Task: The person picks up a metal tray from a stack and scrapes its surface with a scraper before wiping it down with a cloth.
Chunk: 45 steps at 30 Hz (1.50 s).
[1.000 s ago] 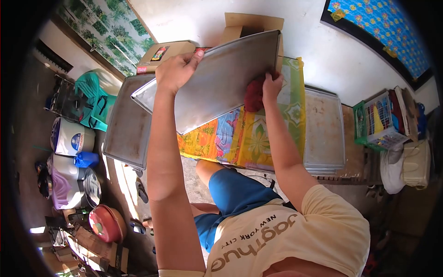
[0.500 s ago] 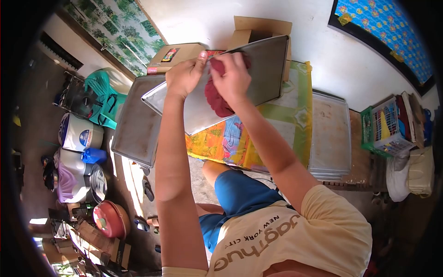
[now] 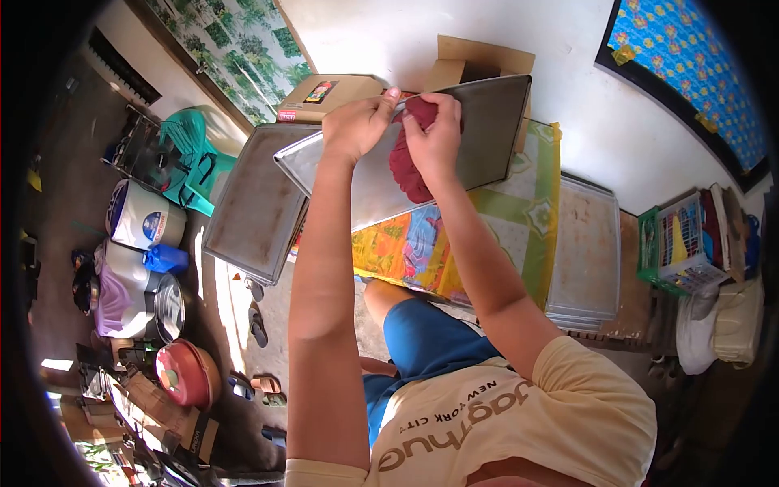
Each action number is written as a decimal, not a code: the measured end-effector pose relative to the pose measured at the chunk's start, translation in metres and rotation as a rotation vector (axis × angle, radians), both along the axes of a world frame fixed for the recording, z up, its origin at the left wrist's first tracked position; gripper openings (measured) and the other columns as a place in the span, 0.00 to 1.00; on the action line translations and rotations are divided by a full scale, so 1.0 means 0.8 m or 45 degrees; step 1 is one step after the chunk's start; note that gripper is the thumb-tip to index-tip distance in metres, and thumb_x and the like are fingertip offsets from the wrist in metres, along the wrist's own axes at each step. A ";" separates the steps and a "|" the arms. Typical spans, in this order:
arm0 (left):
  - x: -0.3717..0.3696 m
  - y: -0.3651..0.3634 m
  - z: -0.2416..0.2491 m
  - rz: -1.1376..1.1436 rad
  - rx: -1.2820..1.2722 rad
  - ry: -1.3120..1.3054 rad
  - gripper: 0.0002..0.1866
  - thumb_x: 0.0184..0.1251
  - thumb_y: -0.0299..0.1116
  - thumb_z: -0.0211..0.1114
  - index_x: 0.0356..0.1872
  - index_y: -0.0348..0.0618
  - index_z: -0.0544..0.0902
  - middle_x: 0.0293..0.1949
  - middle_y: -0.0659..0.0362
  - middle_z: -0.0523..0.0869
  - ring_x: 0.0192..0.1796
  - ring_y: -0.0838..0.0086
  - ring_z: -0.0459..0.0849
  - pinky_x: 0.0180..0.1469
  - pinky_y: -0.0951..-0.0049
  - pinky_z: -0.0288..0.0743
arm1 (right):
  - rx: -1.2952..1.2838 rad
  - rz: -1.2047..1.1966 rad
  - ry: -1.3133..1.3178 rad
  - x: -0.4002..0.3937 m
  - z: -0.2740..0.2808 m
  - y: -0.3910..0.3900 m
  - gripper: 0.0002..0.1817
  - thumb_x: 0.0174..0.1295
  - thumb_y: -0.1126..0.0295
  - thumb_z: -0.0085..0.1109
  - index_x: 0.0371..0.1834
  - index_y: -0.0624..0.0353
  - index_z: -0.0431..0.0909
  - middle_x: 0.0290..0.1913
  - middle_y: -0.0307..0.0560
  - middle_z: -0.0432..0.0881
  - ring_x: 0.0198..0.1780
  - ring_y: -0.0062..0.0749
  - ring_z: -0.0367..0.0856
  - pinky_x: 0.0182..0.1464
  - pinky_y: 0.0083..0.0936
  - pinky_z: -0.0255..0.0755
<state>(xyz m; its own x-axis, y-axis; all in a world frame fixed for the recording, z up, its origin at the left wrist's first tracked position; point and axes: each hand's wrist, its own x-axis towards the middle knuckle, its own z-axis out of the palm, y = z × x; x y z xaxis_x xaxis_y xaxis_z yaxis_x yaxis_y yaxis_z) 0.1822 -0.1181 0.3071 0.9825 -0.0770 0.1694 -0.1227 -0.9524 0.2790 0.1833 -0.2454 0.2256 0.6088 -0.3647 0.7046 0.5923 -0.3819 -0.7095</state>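
Note:
A grey metal baking tray [image 3: 491, 134] is held tilted above the table. My left hand [image 3: 357, 128] grips its upper rim, thumb on top and the other fingers hidden behind. A bunched dark red cloth [image 3: 410, 170] lies against the tray's face. My right hand [image 3: 435, 134] is closed on the upper part of this cloth, close to the rim, and the rest hangs down. Under the tray the table has a colourful plastic tablecloth [image 3: 519, 203].
Another baking tray [image 3: 264, 203] lies to the left, and a stack of trays [image 3: 584, 243] is at the right. Cardboard boxes [image 3: 333, 91] stand against the wall. A green chair [image 3: 191, 154], white buckets [image 3: 146, 215] and a red basin [image 3: 191, 373] are on the left; a crate [image 3: 682, 235] is far right.
My right hand has moved up with the cloth to the tray's upper rim, nearer my left hand's thumb. The whole view has shifted slightly; my left hand keeps its hold.

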 end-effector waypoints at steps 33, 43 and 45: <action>-0.007 -0.001 -0.003 -0.012 0.031 -0.069 0.39 0.73 0.69 0.29 0.47 0.58 0.88 0.43 0.54 0.89 0.52 0.56 0.84 0.52 0.58 0.75 | 0.154 -0.337 0.301 0.025 0.016 -0.064 0.17 0.45 0.67 0.72 0.37 0.57 0.78 0.38 0.54 0.83 0.43 0.54 0.82 0.47 0.44 0.76; -0.008 -0.002 -0.007 -0.039 0.006 -0.137 0.38 0.73 0.67 0.33 0.41 0.55 0.89 0.39 0.52 0.89 0.48 0.55 0.85 0.49 0.57 0.76 | 0.086 -0.121 0.234 0.017 0.008 -0.034 0.18 0.44 0.66 0.73 0.38 0.56 0.78 0.40 0.51 0.83 0.44 0.52 0.83 0.47 0.42 0.77; -0.008 -0.002 -0.007 -0.025 0.014 -0.152 0.37 0.73 0.67 0.33 0.41 0.55 0.89 0.39 0.52 0.89 0.48 0.54 0.85 0.49 0.57 0.76 | 0.117 -0.274 0.248 0.040 0.006 -0.085 0.19 0.44 0.66 0.73 0.38 0.60 0.80 0.37 0.54 0.85 0.42 0.49 0.85 0.48 0.39 0.77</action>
